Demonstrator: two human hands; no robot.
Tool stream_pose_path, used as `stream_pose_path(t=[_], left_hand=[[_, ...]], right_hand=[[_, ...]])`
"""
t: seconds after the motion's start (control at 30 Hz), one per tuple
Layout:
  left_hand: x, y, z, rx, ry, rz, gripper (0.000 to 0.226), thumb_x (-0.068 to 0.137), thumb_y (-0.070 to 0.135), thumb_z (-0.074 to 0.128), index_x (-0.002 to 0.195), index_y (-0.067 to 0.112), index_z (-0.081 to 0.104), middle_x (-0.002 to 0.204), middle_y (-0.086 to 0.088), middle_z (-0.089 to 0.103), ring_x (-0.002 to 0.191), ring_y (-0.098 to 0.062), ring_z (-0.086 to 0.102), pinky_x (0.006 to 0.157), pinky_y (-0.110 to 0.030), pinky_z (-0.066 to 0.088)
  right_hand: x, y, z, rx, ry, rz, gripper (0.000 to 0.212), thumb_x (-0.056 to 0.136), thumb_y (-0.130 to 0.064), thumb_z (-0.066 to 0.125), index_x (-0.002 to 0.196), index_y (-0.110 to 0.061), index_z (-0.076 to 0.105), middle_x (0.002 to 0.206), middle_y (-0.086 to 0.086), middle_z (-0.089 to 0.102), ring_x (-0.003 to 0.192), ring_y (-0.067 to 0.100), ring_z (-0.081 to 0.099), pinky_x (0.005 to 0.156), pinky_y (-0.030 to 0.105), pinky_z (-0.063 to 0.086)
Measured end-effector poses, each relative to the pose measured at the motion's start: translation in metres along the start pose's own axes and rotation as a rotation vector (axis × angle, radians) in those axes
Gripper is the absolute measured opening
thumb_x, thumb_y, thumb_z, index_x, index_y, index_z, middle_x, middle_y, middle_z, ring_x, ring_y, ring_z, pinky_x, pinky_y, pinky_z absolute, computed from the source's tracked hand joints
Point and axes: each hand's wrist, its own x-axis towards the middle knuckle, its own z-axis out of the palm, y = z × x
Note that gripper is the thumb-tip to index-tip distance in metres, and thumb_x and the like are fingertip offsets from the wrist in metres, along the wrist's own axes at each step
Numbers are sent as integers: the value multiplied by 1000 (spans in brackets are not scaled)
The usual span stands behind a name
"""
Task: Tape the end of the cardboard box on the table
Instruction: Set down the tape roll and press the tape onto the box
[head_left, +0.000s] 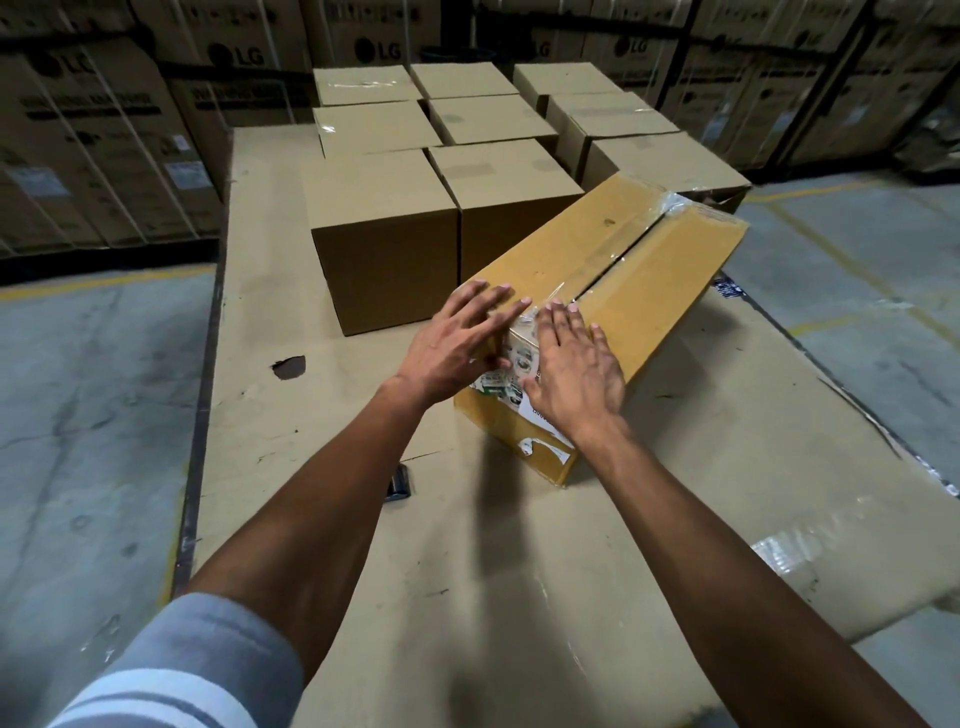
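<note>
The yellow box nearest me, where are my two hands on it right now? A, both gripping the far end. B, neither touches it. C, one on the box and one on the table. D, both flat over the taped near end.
D: the left hand and the right hand lie open, palms down, side by side over the clear tape at the near end of the yellow box.

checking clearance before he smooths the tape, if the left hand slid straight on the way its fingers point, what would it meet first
The left hand points along the yellow box top; probably the plain brown box just beyond, though depth is unclear.
</note>
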Motion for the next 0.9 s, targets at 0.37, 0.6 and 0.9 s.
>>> stream_pose_path(t=[0.37,0.6,0.9], left_hand=[[8,16,-6,-3,161,178,48,112,37,50,154,15,57,159,-6,57,154,-25,45,132,-61,18],[10,4,-9,10,67,197,65,100,39,68,159,20,50,166,-1,49,156,-20,41,132,-52,18],[18,9,-10,-73,93,114,53,110,55,44,154,30,59,159,5,58,149,-19,50,118,-48,36]], right_hand=[[-6,4,1,84,109,-44,65,106,-47,50,159,-11,39,163,11,45,153,27,40,128,42,29],[0,0,2,33,26,-46,82,102,-48,58,165,-11,21,173,10,25,161,26,19,132,43,15],[1,7,-5,159,14,-53,59,113,-37,21,164,-7,25,171,11,29,160,24,23,130,39,12]])
